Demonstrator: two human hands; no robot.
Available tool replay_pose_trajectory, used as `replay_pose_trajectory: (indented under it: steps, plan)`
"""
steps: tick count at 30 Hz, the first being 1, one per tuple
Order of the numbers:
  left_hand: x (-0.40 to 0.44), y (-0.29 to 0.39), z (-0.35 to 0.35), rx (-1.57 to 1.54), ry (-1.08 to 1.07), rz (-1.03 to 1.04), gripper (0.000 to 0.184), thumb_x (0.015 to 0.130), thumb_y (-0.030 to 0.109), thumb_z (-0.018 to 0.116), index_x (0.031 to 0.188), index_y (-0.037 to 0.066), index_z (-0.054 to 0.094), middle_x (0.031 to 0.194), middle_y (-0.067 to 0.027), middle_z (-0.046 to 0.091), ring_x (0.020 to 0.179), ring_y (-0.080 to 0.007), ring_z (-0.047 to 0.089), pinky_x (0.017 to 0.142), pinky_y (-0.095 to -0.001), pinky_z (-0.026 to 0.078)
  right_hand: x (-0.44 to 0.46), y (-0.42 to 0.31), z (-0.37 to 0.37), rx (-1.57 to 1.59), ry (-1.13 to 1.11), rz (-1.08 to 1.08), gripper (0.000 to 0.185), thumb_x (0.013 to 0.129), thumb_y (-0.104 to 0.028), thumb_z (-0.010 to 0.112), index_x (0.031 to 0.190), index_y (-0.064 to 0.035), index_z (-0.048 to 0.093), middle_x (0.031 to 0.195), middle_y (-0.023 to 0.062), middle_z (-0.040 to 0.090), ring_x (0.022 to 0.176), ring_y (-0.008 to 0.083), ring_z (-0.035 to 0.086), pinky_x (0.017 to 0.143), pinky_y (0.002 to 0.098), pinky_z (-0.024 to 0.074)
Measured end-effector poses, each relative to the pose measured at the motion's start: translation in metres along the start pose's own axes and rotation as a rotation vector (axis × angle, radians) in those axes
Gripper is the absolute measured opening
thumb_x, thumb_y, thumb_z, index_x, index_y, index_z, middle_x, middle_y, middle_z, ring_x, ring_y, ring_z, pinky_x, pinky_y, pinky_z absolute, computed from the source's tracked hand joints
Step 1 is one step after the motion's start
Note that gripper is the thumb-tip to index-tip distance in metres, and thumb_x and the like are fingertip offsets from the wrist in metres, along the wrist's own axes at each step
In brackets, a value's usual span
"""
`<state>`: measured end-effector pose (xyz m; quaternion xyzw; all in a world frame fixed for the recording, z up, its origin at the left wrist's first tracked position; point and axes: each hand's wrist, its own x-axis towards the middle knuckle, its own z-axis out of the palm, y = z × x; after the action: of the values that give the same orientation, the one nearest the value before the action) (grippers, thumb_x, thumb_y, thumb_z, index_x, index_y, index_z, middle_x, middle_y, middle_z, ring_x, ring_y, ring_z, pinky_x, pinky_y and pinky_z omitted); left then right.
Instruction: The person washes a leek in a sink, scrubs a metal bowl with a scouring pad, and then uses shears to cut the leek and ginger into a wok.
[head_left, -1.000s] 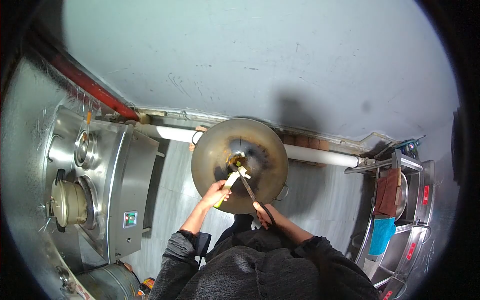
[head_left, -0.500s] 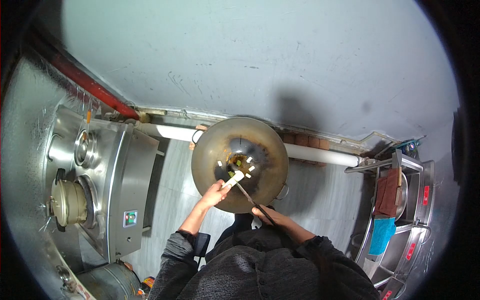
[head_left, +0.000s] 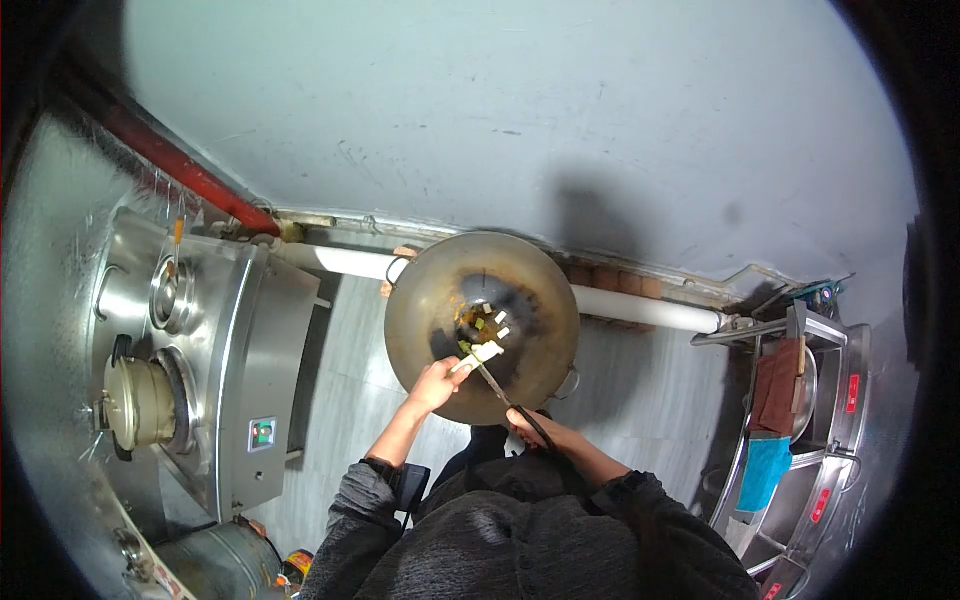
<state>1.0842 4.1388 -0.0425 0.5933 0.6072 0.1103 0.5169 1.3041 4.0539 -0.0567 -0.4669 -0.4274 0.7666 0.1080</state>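
A large wok with a darkened middle sits in front of me. Several white and green cut pieces lie inside it. My left hand is closed around a pale vegetable stalk, which points over the wok's near half. In my right hand is a long metal blade with a dark handle; whether it is a knife or scissors cannot be made out. Its tip meets or nearly meets the stalk from below right.
To the left stands a steel stove with a lidded pot and a small pan. A white pipe runs behind the wok along the wall. On the right, a brown cloth and a blue cloth hang on a metal rack.
The stalk's end and the blade have shifted slightly within the wok. The loose white pieces lie in different places. My right hand has turned a little around the handle.
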Motion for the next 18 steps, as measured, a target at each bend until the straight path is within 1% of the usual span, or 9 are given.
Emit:
replay_pose_trajectory:
  steps: [4, 6, 7, 9, 11, 12, 16, 18]
  plan:
    - [-0.001, -0.003, -0.001, 0.029, -0.006, -0.009, 0.029, 0.082, 0.031, 0.053, 0.080, 0.002, 0.056, 0.057, -0.0087, 0.054, 0.055, -0.0174, 0.054, 0.056, -0.0327, 0.041, 0.006, 0.014, -0.001, 0.079, -0.068, 0.024, 0.063, 0.078, -0.066, 0.031, 0.086, -0.0048, 0.045, 0.070, -0.0002, 0.040, 0.053, 0.0087, 0.036, 0.043, 0.0237, 0.0312]
    - [-0.002, -0.005, -0.001, 0.044, -0.004, -0.016, 0.029, 0.082, 0.032, 0.053, 0.080, 0.002, 0.056, 0.057, -0.0088, 0.054, 0.055, -0.0178, 0.054, 0.056, -0.0329, 0.041, -0.002, 0.001, 0.001, 0.021, 0.061, 0.015, 0.069, 0.075, -0.070, 0.030, 0.086, -0.0037, 0.044, 0.068, 0.0002, 0.040, 0.049, 0.0091, 0.036, 0.040, 0.0237, 0.0307]
    - [-0.002, -0.006, 0.001, 0.045, 0.001, -0.012, 0.029, 0.082, 0.032, 0.053, 0.081, 0.003, 0.056, 0.057, -0.0088, 0.054, 0.055, -0.0181, 0.054, 0.056, -0.0329, 0.041, -0.001, 0.001, 0.001, 0.023, 0.059, 0.017, 0.069, 0.075, -0.070, 0.030, 0.086, -0.0037, 0.044, 0.068, 0.0002, 0.040, 0.049, 0.0091, 0.036, 0.040, 0.0237, 0.0307]
    - [-0.002, -0.006, 0.002, 0.045, 0.007, -0.006, 0.029, 0.082, 0.032, 0.053, 0.081, 0.003, 0.056, 0.058, -0.0088, 0.054, 0.055, -0.0184, 0.054, 0.056, -0.0329, 0.041, 0.001, 0.004, -0.002, 0.020, 0.046, 0.089, 0.074, 0.073, -0.073, 0.029, 0.087, -0.0024, 0.044, 0.065, 0.0008, 0.041, 0.049, 0.0096, 0.037, 0.040, 0.0239, 0.0318]
    - [-0.001, -0.005, 0.003, 0.029, 0.032, 0.016, 0.030, 0.082, 0.031, 0.053, 0.079, 0.002, 0.057, 0.054, -0.0037, 0.052, 0.052, -0.0123, 0.049, 0.052, -0.0298, 0.038, 0.005, 0.009, -0.006, 0.016, 0.019, 0.093, 0.075, 0.072, -0.074, 0.029, 0.087, -0.0024, 0.044, 0.064, 0.0010, 0.040, 0.049, 0.0098, 0.037, 0.040, 0.0242, 0.0320]
    - [0.000, -0.007, 0.004, 0.028, 0.033, 0.016, 0.030, 0.082, 0.031, 0.053, 0.079, 0.002, 0.057, 0.054, -0.0037, 0.052, 0.052, -0.0123, 0.049, 0.052, -0.0298, 0.038, 0.006, 0.011, -0.007, 0.013, -0.007, 0.097, 0.076, 0.071, -0.075, 0.029, 0.087, -0.0023, 0.044, 0.062, 0.0013, 0.040, 0.049, 0.0100, 0.038, 0.040, 0.0245, 0.0322]
    - [0.000, -0.007, 0.005, 0.007, 0.026, 0.020, 0.029, 0.083, 0.030, 0.053, 0.078, 0.002, 0.057, 0.054, -0.0028, 0.051, 0.052, -0.0109, 0.047, 0.051, -0.0285, 0.038, 0.005, 0.011, -0.002, -0.002, 0.001, 0.069, 0.074, 0.071, -0.075, 0.029, 0.086, -0.0035, 0.043, 0.063, 0.0014, 0.040, 0.049, 0.0102, 0.038, 0.040, 0.0252, 0.0322]
    - [0.001, -0.010, 0.005, 0.012, 0.009, 0.013, 0.029, 0.083, 0.030, 0.052, 0.079, 0.002, 0.057, 0.054, -0.0018, 0.050, 0.052, -0.0102, 0.047, 0.051, -0.0275, 0.038, 0.003, 0.009, 0.000, -0.001, 0.050, 0.032, 0.072, 0.071, -0.075, 0.030, 0.074, -0.0042, 0.045, 0.057, 0.0009, 0.039, 0.046, 0.0110, 0.037, 0.039, 0.0258, 0.0319]
